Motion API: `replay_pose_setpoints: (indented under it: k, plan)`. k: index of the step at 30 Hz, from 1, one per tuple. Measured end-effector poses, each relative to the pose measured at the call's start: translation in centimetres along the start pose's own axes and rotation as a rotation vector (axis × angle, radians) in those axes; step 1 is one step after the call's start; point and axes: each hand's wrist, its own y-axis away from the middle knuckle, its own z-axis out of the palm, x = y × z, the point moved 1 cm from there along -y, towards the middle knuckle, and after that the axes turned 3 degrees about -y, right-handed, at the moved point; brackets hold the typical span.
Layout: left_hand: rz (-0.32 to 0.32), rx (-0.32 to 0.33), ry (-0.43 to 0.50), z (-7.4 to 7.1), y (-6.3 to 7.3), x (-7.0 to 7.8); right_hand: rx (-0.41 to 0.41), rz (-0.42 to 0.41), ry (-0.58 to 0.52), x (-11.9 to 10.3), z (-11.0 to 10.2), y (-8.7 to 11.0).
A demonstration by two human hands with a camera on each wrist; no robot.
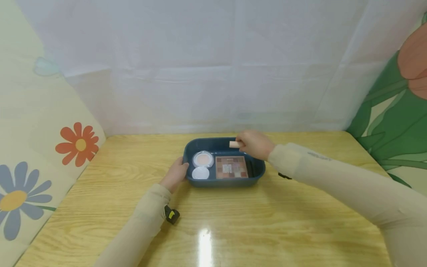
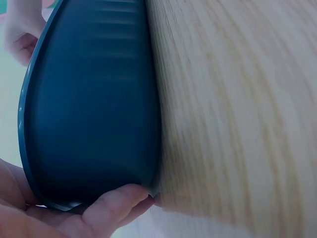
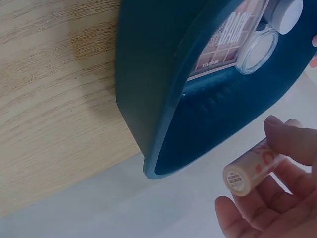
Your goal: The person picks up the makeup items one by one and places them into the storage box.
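A dark blue plastic basin (image 1: 225, 183) stands on the table. My left hand (image 1: 176, 171) grips its left end, with fingers against the outer wall in the left wrist view. Over the basin's back right part, my right hand (image 1: 256, 144) holds a pale peach lipstick tube (image 3: 252, 168) between thumb and fingers. Red lettering marks the tube's side and a round label its end. Inside the basin lie an eyeshadow palette (image 1: 231, 167) with brown and pink squares, a clear-rimmed round compact (image 1: 203, 159) and a white round case (image 1: 201, 173).
The wood-grain table (image 1: 233, 222) reaches back to a white cloth (image 1: 200, 96) hanging behind it. Flower-patterned panels (image 1: 20, 122) flank both sides. A small black strap device (image 1: 171, 214) sits on the left wrist.
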Motion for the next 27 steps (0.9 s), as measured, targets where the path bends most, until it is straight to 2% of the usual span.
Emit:
replay_pose_setpoints:
  k: [11, 19, 27]
  plan:
    - [-0.008, -0.006, -0.003, -0.2, -0.1, 0.0, -0.037, 0.010, -0.005, -0.4, 0.2, -1.3]
    - [-0.013, -0.007, -0.016, -0.2, 0.1, 0.1, -0.103, -0.021, 0.061, -0.7, 0.6, -2.4]
    - [-0.009, -0.006, -0.026, -0.1, 0.0, 0.0, -0.168, -0.014, 0.075, -0.7, 0.9, -3.0]
